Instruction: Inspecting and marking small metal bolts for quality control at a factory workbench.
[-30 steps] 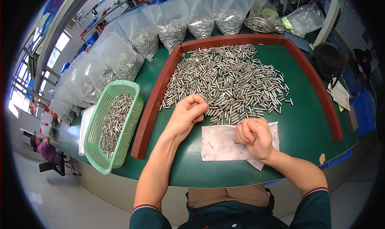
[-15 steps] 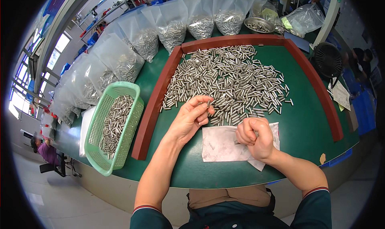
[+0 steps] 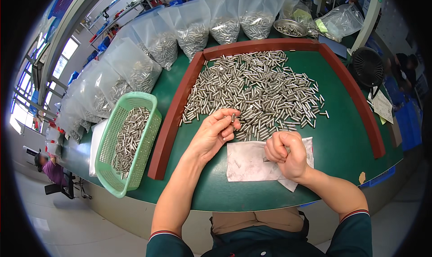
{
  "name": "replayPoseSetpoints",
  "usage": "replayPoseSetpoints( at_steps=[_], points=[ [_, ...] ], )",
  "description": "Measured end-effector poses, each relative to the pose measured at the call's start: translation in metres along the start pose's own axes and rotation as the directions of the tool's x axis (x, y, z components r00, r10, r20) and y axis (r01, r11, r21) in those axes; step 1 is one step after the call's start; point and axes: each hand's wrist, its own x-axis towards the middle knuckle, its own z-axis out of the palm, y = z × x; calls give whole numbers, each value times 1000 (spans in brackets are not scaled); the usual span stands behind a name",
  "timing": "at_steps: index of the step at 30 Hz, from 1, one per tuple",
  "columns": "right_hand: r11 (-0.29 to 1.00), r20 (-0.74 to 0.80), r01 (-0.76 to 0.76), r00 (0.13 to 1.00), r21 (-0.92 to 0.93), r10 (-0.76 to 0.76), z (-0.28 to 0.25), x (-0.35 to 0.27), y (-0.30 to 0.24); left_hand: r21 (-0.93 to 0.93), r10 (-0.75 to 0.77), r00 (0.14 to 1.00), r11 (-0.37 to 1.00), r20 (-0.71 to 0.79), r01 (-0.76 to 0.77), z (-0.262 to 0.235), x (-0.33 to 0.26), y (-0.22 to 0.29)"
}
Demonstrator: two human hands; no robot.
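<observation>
The left hand's (image 3: 210,134) fingers pinch one short, shiny silver metal cylinder (image 3: 233,118); within the last second the hand has turned, leaving that piece exposed to view at the heap's near edge. The right hand (image 3: 289,154) is curled closed over a stained whitish cloth (image 3: 245,163); its contents cannot be told. Beyond, a heap of similar cylinders (image 3: 252,86) covers the green worktop (image 3: 348,135) inside red-brown bars (image 3: 174,117); leftward stands a pale-green perforated plastic basket (image 3: 146,144) holding more.
</observation>
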Motion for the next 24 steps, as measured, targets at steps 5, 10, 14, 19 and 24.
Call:
replayPoseSetpoints(
  at_steps=[5,10,14,19,24],
  points=[
    [1000,-14,2,1000,7,-2,0,-1,-1,270,3,999,963,47,-16,9,-4,6],
    [999,-27,20,999,-39,-21,-4,2,1,754,-32,981,645,190,-125,36,-20,-6],
    [999,-14,27,1000,40,-26,-8,4,1,931,111,941,146,320,-334,45,-24,-22],
    [993,-44,101,994,67,-98,-10,2,2,951,86,972,206,218,-231,48,-24,-19],
    [990,-23,121,993,78,-120,-11,0,8,964,48,979,171,196,-202,47,-21,-18]
  ],
)
